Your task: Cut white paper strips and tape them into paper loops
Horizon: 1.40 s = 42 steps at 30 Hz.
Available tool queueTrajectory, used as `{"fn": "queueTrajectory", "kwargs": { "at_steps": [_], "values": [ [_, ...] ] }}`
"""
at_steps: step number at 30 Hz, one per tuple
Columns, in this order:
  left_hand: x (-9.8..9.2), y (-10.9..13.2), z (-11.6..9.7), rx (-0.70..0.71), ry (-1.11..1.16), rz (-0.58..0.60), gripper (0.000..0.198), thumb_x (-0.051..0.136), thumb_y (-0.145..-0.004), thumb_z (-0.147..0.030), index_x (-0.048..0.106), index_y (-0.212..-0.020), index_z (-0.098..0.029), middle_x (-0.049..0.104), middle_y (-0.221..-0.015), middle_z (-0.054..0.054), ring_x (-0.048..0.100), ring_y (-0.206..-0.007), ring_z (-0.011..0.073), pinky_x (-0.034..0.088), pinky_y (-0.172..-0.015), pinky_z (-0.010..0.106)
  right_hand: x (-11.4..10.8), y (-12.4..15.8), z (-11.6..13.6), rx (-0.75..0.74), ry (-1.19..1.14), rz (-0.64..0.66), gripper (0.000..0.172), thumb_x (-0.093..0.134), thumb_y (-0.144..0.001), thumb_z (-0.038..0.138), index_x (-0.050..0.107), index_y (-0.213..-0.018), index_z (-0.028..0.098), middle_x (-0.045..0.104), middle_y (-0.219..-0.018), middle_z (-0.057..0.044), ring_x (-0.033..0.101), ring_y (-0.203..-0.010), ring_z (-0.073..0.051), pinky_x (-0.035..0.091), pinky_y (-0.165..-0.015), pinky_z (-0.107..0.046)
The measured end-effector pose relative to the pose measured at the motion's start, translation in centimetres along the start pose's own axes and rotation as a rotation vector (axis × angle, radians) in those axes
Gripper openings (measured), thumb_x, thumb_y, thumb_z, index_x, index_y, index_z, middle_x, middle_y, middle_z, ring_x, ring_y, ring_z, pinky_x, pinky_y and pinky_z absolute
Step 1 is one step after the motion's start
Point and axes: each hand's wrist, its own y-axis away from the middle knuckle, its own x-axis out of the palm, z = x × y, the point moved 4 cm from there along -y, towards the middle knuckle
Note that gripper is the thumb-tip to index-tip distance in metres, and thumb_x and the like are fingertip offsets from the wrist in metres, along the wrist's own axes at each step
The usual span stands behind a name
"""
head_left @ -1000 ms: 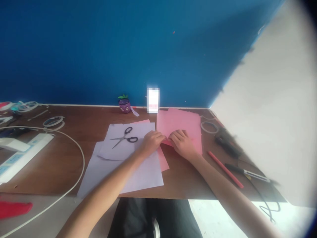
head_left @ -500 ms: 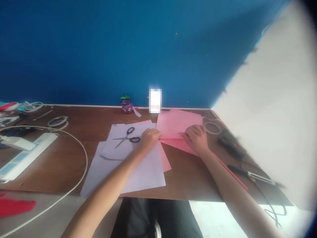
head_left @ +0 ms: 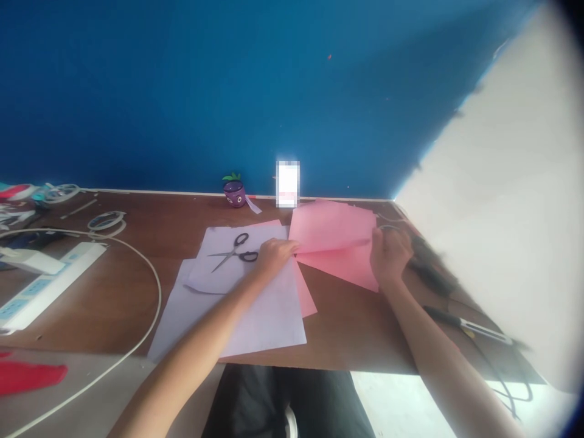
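Pink paper (head_left: 333, 225) lies on the desk, its near part bent up along a fold line. My left hand (head_left: 275, 255) pinches the left end of that fold. At the sheet's right edge, my right hand (head_left: 391, 255) is closed, with the fingertips partly hidden; it seems to grip the paper's edge there. Left of my left hand, black-handled scissors (head_left: 235, 252) rest with blades apart on pale lilac paper (head_left: 264, 322). Another pink sheet (head_left: 306, 292) sticks out from beneath the lilac sheets.
A purple pot (head_left: 234, 193) and a bright blurred-out rectangle (head_left: 288, 184) stand by the blue wall. A power strip (head_left: 55, 286) and white cable are on the left. To the right lie a dark tool (head_left: 431, 267) and a box cutter (head_left: 469, 325).
My right hand has slid right along the fold, from the middle of the pink paper to its right edge. My left hand has stayed at the left end.
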Motion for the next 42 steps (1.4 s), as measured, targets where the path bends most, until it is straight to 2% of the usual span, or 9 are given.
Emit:
{"fn": "queueTrajectory", "kwargs": {
  "at_steps": [3,6,9,12,16,23,31,37,42],
  "values": [
    [-0.3,0.2,0.5,-0.072,0.042,-0.001,0.025,0.05,-0.094,-0.039,0.07,-0.09,-0.025,0.074,-0.082,-0.001,0.065,-0.073,0.0151,0.039,-0.07,0.027,-0.4,-0.2,-1.0,0.071,-0.018,-0.06,0.04,0.043,-0.095,0.038,0.045,-0.058,0.022,0.043,-0.055,-0.001,0.047,-0.062,-0.019,0.036,-0.065,-0.034],
    [-0.3,0.3,0.4,-0.098,0.079,0.019,0.027,0.048,-0.094,-0.041,0.069,-0.09,-0.025,0.074,-0.083,-0.002,0.064,-0.075,0.015,0.039,-0.069,0.026,-0.1,-0.1,-1.2,0.097,-0.043,-0.034,0.04,0.042,-0.095,0.038,0.047,-0.06,0.022,0.045,-0.056,-0.001,0.048,-0.063,-0.019,0.037,-0.065,-0.034],
    [-0.1,0.3,0.2,-0.113,0.096,0.053,0.029,0.045,-0.096,-0.04,0.069,-0.092,-0.025,0.073,-0.084,-0.001,0.064,-0.075,0.015,0.039,-0.068,0.025,0.4,0.1,-0.5,0.098,-0.109,0.061,0.035,0.036,-0.097,0.035,0.052,-0.069,0.02,0.055,-0.066,-0.004,0.052,-0.069,-0.02,0.038,-0.068,-0.034],
    [0.0,0.1,-0.1,-0.117,0.125,0.074,0.031,0.04,-0.098,-0.036,0.067,-0.094,-0.023,0.072,-0.088,0.0,0.063,-0.077,0.0148,0.039,-0.069,0.025,0.9,0.1,0.4,0.095,-0.213,0.192,0.031,0.033,-0.097,0.033,0.059,-0.09,0.02,0.063,-0.084,-0.007,0.056,-0.08,-0.021,0.042,-0.074,-0.035],
    [-0.3,0.0,-0.2,-0.118,0.149,0.094,0.031,0.037,-0.099,-0.034,0.065,-0.094,-0.022,0.07,-0.087,0.0,0.061,-0.076,0.0144,0.039,-0.07,0.025,1.5,0.4,0.9,0.117,-0.289,0.312,0.026,0.046,-0.092,0.036,0.058,-0.109,0.021,0.064,-0.087,-0.005,0.057,-0.075,-0.019,0.046,-0.071,-0.034],
    [-0.3,0.0,-0.4,-0.129,0.146,0.136,0.027,0.038,-0.097,-0.032,0.063,-0.093,-0.024,0.068,-0.083,-0.002,0.06,-0.073,0.0142,0.037,-0.067,0.025,1.3,0.5,1.0,0.118,-0.352,0.28,0.037,0.053,-0.088,0.034,0.052,-0.123,0.021,0.062,-0.092,-0.005,0.057,-0.077,-0.018,0.048,-0.071,-0.035],
    [-0.3,0.1,-0.7,-0.129,0.12,0.127,0.027,0.039,-0.096,-0.032,0.064,-0.095,-0.025,0.069,-0.082,-0.001,0.06,-0.072,0.0142,0.038,-0.066,0.025,1.0,-0.3,2.2,-0.06,-0.257,0.276,0.019,0.053,-0.088,0.03,0.064,-0.101,0.022,0.062,-0.11,-0.009,0.055,-0.107,-0.027,0.039,-0.09,-0.044],
    [-0.4,0.0,-0.9,-0.116,0.108,0.122,0.025,0.041,-0.095,-0.03,0.065,-0.092,-0.025,0.069,-0.081,-0.002,0.061,-0.072,0.0139,0.038,-0.065,0.025,1.5,0.0,2.5,-0.108,-0.281,0.389,0.01,0.054,-0.087,0.025,0.063,-0.088,0.021,0.066,-0.105,-0.006,0.058,-0.099,-0.023,0.039,-0.087,-0.04],
    [-0.4,0.0,-0.9,-0.115,0.112,0.123,0.025,0.04,-0.095,-0.03,0.064,-0.093,-0.025,0.069,-0.082,-0.002,0.06,-0.073,0.0138,0.038,-0.067,0.024,1.4,-0.1,2.6,-0.108,-0.369,0.356,0.01,0.053,-0.087,0.023,0.062,-0.086,0.02,0.067,-0.094,-0.006,0.059,-0.094,-0.021,0.041,-0.087,-0.039]
  ]
}}
